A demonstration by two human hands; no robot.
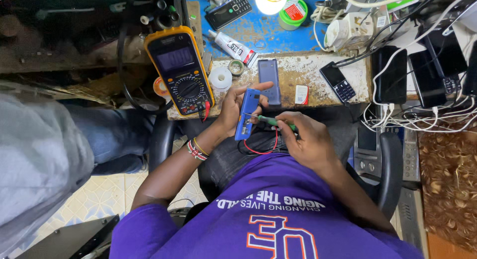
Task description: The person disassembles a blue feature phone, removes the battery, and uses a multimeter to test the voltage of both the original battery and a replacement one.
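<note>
The left hand [233, 107] grips one slim blue rectangular phone [247, 114] above the lap, its long axis nearly upright – fingers wrapped around it. The right hand [305, 140] pinches one green-handled screwdriver [271, 121], tip against the phone. One yellow multimeter [180, 70] lies on the chipped tabletop [308, 73].

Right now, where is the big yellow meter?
In the head view, the yellow multimeter lies on the workbench edge, left of the left hand holding the blue phone, beside a white tape roll.

Left hand [232, 109] curled in a grip; right hand [304, 140] pinching, wrists close.
</note>
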